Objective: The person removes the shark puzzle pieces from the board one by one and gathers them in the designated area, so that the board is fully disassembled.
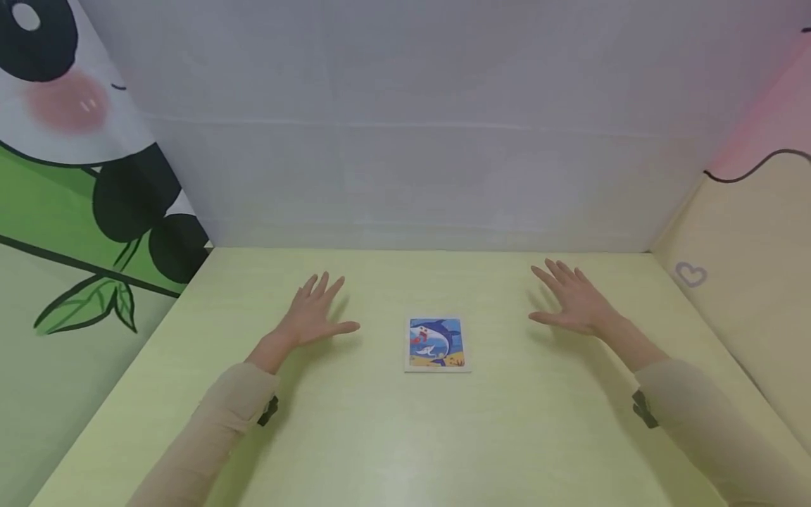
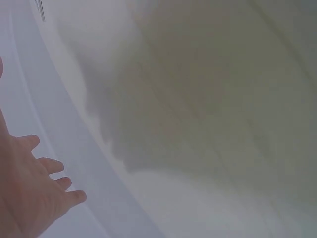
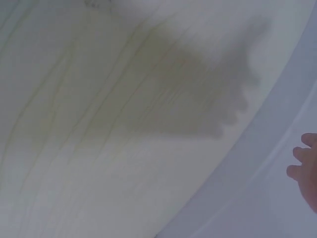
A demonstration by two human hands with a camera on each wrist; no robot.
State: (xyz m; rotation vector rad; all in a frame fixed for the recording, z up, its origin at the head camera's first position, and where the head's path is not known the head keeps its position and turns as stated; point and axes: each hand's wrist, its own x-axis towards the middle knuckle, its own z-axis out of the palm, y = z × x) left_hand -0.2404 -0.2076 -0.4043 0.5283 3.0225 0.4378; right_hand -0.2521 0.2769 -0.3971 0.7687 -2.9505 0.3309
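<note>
A small square picture (image 1: 437, 343) with a white border lies flat on the pale yellow table (image 1: 405, 436). It shows a blue dolphin-like animal with a smaller one below, over sand. To its left, my left hand (image 1: 308, 315) hovers above the table, fingers spread and thumb pointing toward the picture. My right hand (image 1: 575, 304) is held up on the other side, its fingers also spread. Neither hand touches anything. The left wrist view has the left hand (image 2: 34, 193) at its lower left; only some fingers of the right hand (image 3: 308, 168) show in the right wrist view.
A grey-white panel (image 1: 405, 176) rises along the table's back edge. On the left stands a wall with a painted panda and leaves (image 1: 95, 303). The right wall (image 1: 747, 282) is beige with a small heart drawn on it. Dark devices sit under both sleeves.
</note>
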